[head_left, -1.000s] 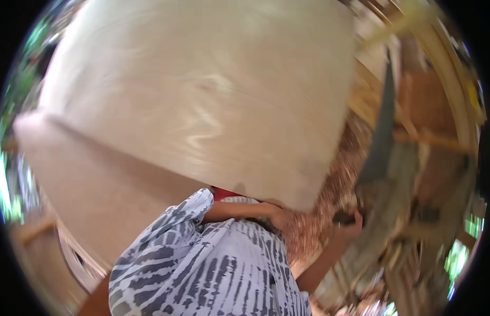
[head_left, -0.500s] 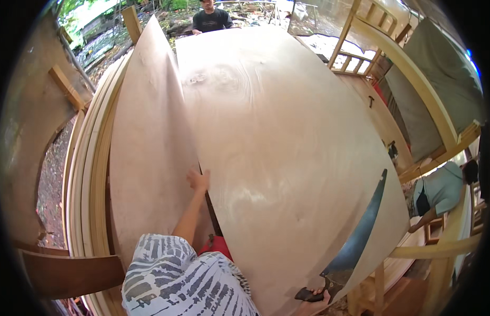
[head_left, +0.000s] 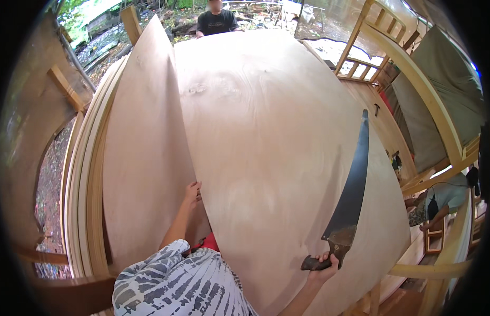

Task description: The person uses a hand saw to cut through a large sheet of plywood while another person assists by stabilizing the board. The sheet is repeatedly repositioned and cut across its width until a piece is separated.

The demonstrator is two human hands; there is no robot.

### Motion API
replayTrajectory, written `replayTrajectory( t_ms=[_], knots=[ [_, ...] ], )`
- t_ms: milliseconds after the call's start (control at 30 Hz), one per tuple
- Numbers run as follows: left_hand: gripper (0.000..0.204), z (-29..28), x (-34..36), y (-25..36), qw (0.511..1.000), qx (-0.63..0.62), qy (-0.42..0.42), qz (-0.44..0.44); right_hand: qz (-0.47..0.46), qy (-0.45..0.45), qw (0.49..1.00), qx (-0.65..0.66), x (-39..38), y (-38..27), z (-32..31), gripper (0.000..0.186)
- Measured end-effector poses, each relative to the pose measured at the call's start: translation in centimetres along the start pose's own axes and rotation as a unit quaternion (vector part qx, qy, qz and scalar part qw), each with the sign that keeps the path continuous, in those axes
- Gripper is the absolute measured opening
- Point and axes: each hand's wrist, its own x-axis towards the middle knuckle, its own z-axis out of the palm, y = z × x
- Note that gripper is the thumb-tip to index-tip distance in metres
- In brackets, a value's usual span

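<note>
A large, pale plywood sheet [head_left: 255,158] spreads out before me, and a narrower plywood piece [head_left: 142,152] lies along its left side. My left hand [head_left: 192,193] is at the seam between the two, its fingers curled on the plywood edge; part of the fingers is hidden there. In my right hand [head_left: 325,262] is a handsaw [head_left: 350,189], gripped by its dark handle. Its long, tapering blade points away from me over the right part of the large sheet, casting a shadow on the wood.
Several long boards [head_left: 89,179] stand stacked at the left. Beyond the far edge, a person in a dark shirt [head_left: 217,22] faces the sheet. To the right are a wooden frame [head_left: 413,63], a hammer [head_left: 377,109] and another person in a light shirt [head_left: 445,200].
My right hand has raised the saw and moved it forward and up from the near edge. My left hand has slid slightly nearer and left, its fingers now curled instead of spread.
</note>
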Motion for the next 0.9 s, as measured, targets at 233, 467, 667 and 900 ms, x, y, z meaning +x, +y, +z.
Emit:
replayTrajectory(
  t_ms=[233,467,667,900],
  knots=[
    [0.065,2.5,6.7,8.2,0.728,0.401,0.289,0.475,0.022,0.039,0.999,-0.011,2.2,6.3,1.0,0.019],
    [0.064,23.6,0.0,10.4,0.678,0.432,-0.189,0.563,0.102,0.177,0.957,0.206,3.6,11.3,1.5,0.019],
    [0.061,25.3,-8.7,5.7,0.597,0.501,-0.354,0.516,0.07,0.225,0.972,0.016,2.3,15.9,-2.6,0.026],
    [0.059,17.9,-2.6,7.9,0.633,0.584,-0.167,0.48,0.014,0.518,0.594,-0.615,-11.0,12.2,-19.3,0.044]
  ],
)
